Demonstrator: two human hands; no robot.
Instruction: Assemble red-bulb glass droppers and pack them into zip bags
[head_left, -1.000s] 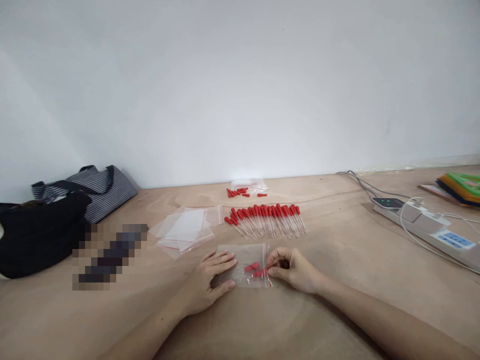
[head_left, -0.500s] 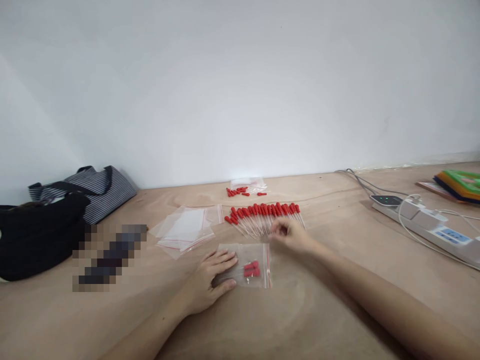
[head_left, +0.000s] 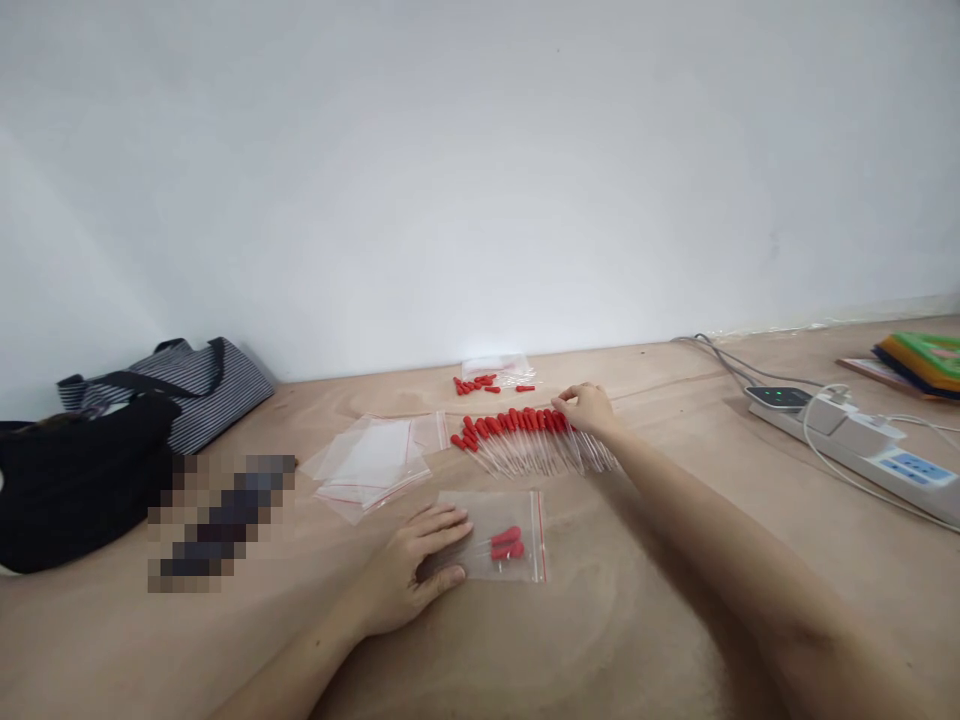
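Observation:
My left hand (head_left: 416,565) lies flat with fingers spread, pressing the left part of a clear zip bag (head_left: 529,510) to the table. Inside that bag are droppers with red rubber bulbs (head_left: 507,543); their thin tubes run toward my fingers. Beyond it, several droppers (head_left: 517,425) lie side by side in a row, bulbs away from me and clear tubes toward me. At the right part of this row, my right hand (head_left: 585,408) has its thumb and fingertips pinched at the bulb of one dropper. The hand hides the bulbs at the row's right end.
Left of the row lie overlapping zip bags (head_left: 375,455). Loose red bulbs (head_left: 472,384) and clear tubes sit near the wall. A power strip (head_left: 862,440) with cables is at right, colourful folders (head_left: 922,360) behind it. A black bag (head_left: 90,490) and striped bag (head_left: 225,385) stand left.
My right hand has moved from the tube ends in front of the row, away from me, to the bulbs at its right part. My left hand stays on the zip bag.

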